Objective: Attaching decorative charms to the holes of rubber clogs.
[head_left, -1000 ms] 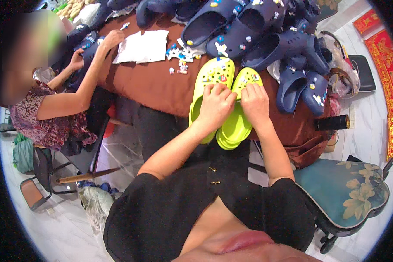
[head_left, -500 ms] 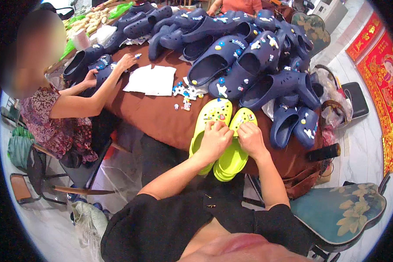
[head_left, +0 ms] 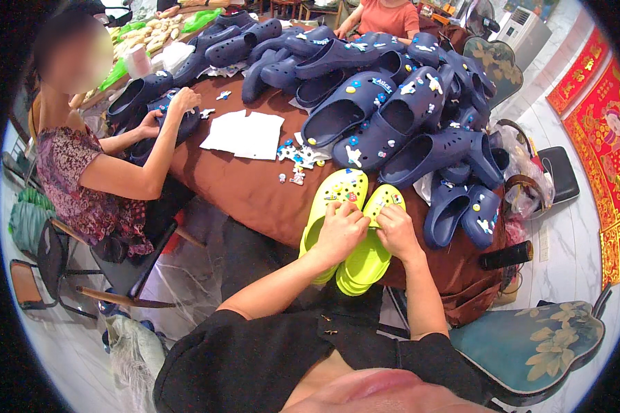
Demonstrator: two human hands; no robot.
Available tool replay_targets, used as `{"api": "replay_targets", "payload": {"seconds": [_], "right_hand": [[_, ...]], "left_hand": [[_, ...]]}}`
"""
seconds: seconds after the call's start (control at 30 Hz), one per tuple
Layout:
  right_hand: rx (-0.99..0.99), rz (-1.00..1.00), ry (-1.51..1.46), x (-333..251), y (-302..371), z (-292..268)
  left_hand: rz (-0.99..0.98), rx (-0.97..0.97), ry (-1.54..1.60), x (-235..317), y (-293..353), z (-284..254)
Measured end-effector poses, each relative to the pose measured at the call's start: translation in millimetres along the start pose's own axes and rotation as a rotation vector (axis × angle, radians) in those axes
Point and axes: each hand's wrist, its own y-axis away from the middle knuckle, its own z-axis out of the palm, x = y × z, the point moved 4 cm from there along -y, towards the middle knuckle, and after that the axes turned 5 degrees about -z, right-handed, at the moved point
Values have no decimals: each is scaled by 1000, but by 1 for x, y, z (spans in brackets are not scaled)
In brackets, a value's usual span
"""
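Two lime-yellow clogs lie side by side at the near edge of the table, toes pointing away from me. Colourful charms sit on the toe of the left clog (head_left: 342, 184) and on that of the right clog (head_left: 384, 198). My left hand (head_left: 342, 233) is closed, its curled fingers at the rear edge of the left clog's upper. On the right clog, my right hand (head_left: 397, 233) grips the upper's rim in the same way. Whether a small charm is pinched in either hand, my fingers hide. Loose blue-and-white charms (head_left: 297, 157) lie just beyond the left clog.
Navy clogs (head_left: 351, 110) with charms are heaped across the table's far side. White paper (head_left: 242, 135) lies on the brown cloth (head_left: 234, 186). At left, a person (head_left: 96, 165) handles a navy clog. A dark cylinder (head_left: 506, 255) juts at the right edge, near a chair (head_left: 530, 344).
The view has shifted slightly, so the table sits lower. My hands stay on the yellow clogs. The other person's hand has drawn back to the navy clog, and a charm lies on the cloth.
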Motion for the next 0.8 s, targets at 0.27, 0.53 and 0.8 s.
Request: {"api": "replay_targets", "payload": {"seconds": [0.27,0.53,0.8], "right_hand": [[85,188,168,-16,6,5],[233,398,157,-19,14,9],[206,325,121,-15,10,9]], "left_hand": [[-29,0,-24,1,3,-2],[-27,7,11,2,6,-2],[-48,8,25,0,6,-3]]}}
